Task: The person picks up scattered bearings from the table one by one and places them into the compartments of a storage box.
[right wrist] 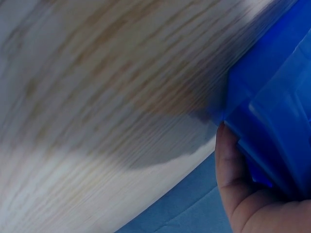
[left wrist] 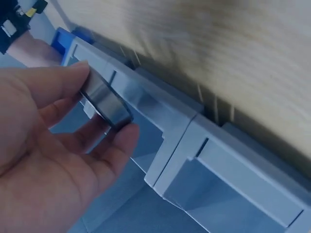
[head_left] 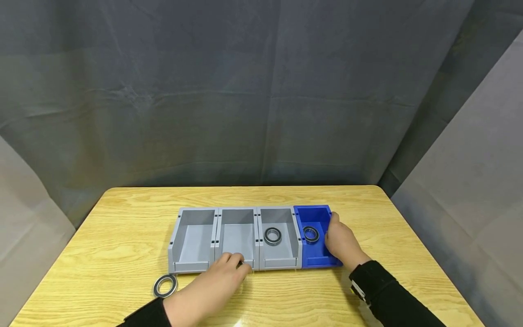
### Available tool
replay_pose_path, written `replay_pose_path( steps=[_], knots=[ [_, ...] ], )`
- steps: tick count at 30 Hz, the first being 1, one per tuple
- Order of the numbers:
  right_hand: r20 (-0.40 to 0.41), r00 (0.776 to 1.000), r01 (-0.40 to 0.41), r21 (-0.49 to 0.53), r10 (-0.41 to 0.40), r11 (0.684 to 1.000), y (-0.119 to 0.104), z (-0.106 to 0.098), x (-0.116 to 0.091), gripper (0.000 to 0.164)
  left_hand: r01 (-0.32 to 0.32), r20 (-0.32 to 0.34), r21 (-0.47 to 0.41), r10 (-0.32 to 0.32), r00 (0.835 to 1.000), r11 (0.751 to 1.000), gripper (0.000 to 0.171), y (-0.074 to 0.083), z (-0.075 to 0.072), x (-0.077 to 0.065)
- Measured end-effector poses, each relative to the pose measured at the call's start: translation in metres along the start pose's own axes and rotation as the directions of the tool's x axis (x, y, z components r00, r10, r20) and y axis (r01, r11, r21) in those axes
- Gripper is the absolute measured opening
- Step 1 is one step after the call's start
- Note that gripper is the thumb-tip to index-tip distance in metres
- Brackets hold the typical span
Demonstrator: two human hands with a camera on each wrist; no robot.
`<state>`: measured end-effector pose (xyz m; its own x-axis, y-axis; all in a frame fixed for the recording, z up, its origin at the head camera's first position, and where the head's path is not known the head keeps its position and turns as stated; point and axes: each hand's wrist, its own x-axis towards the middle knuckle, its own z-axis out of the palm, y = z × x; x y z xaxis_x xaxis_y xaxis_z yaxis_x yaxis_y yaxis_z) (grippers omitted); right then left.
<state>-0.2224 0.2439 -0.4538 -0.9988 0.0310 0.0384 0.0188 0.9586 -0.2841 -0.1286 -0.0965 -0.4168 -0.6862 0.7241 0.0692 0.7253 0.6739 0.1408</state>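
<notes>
1. Across the wood-grain tabletop, four plastic storage bins stand side by side in one row: the leftmost gray bin, the second gray bin, the third gray bin and, at the right end, the blue bin.
2. Left hand: thumb and fingertips pinch the held bearing, which shows its metal rim in the left wrist view. The other fingers are partly curled. The hand is at the front lip of the second gray bin; contact between the held bearing and that bin cannot be determined.
3. Right hand: grips the right side wall of the blue bin. The right wrist view shows one digit along the bin's edge; the remaining fingers are not distinguishable there.
4. Seated items: the third-bin bearing lies on the floor of the third gray bin. The blue-bin bearing lies toward the left wall of the blue bin.
5. Item outside the bins: the loose bearing lies flat on the tabletop, just beside the front left corner of the leftmost gray bin.
6. Progress, as judged: with two of four visible bearings inside bins, loading appears about half complete; the held bearing and the loose bearing appear to remain.
</notes>
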Motion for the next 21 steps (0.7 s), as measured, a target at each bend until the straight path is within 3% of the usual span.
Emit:
replay_pose_path(
  steps=[10, 21],
  knots=[
    [0.011, 1.0, 0.003, 0.005, -0.003, 1.0, -0.001, 0.001, -0.003, 0.056, 0.1, -0.06, 0.035, -0.097, 0.993, 0.994, 0.027, -0.011, -0.005, 0.029],
    [-0.007, 1.0, 0.027, -0.013, -0.027, 1.0, 0.001, 0.001, -0.001, 0.059, 0.205, -0.022, 0.057, -0.204, 0.979, 0.977, 0.025, -0.034, 0.002, 0.063]
  ],
)
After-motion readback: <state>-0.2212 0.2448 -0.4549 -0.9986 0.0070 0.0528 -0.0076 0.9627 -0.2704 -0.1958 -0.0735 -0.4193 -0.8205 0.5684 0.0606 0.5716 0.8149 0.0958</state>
